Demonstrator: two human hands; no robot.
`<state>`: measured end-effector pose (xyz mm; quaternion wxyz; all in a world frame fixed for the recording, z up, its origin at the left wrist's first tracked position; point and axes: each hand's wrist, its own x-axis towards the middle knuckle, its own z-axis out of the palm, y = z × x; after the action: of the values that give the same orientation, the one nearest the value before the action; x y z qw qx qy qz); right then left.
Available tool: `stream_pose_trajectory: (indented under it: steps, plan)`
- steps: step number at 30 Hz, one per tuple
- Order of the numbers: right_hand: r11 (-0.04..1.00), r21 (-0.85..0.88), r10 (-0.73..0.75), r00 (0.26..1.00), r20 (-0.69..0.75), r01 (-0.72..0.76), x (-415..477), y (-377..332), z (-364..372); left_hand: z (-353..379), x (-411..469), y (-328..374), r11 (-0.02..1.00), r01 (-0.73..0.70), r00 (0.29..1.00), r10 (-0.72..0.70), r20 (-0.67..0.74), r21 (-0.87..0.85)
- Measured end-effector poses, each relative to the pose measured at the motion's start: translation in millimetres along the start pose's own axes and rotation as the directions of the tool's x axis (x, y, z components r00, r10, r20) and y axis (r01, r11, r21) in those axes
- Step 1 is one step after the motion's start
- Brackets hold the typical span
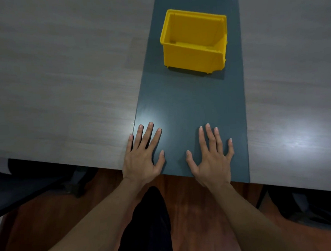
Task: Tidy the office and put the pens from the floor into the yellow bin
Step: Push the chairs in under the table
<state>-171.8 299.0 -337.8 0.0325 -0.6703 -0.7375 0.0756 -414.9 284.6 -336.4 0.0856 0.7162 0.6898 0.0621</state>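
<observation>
A yellow bin (192,56) stands on the dark grey middle strip of the table (190,105), farther away from me, and I see nothing inside it. My left hand (143,156) lies flat, palm down, on the near edge of the strip with fingers spread. My right hand (212,157) lies flat beside it, also spread. Neither hand holds anything. No pens are in view.
Light wood tabletops (60,82) flank the dark strip on both sides. Below the table edge is a reddish wood floor (193,215). A dark chair (31,188) sits under the table at left, another dark chair (306,206) at right. My dark trouser leg (148,226) shows between my forearms.
</observation>
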Motion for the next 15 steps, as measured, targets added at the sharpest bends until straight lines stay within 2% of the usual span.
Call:
stream_pose_trajectory:
  steps: [15]
  plan:
    - [1.0,0.004,0.01,1.0,0.009,-0.01,7.4,3.2,-0.6,-0.9,6.0,1.1,1.0,0.011,0.999,-0.012,0.049,0.015]
